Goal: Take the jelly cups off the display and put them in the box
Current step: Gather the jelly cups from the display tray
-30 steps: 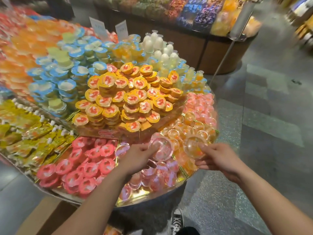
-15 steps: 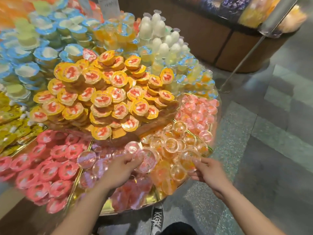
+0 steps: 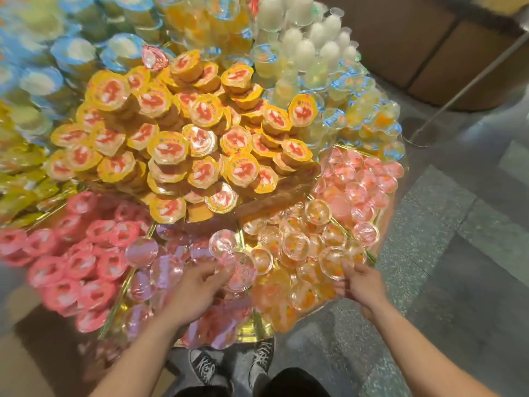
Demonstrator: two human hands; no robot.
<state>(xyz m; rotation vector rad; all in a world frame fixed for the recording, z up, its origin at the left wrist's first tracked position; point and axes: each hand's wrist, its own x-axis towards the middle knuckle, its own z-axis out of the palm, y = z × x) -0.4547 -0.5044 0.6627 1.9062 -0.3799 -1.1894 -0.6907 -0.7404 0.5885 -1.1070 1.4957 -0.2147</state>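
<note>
Showing an early stage of the clearing: the round display [image 3: 259,325] is heaped on every tier, with a full mound of yellow-lidded jelly cups [image 3: 183,144] at its centre. A blurred brown surface at 7 o'clock, probably the box [image 3: 20,365], reveals no contents. At 6 o'clock the left hand [image 3: 197,290] has its fingers curled round a clear pink jelly cup [image 3: 239,270]. At 4 o'clock the right hand [image 3: 363,285] pinches the rim of a clear orange-fruit jelly cup [image 3: 333,263]. Both cups sit just above the lower tray, neither yet boxed. By this view nearly the whole stock is left to move.
</note>
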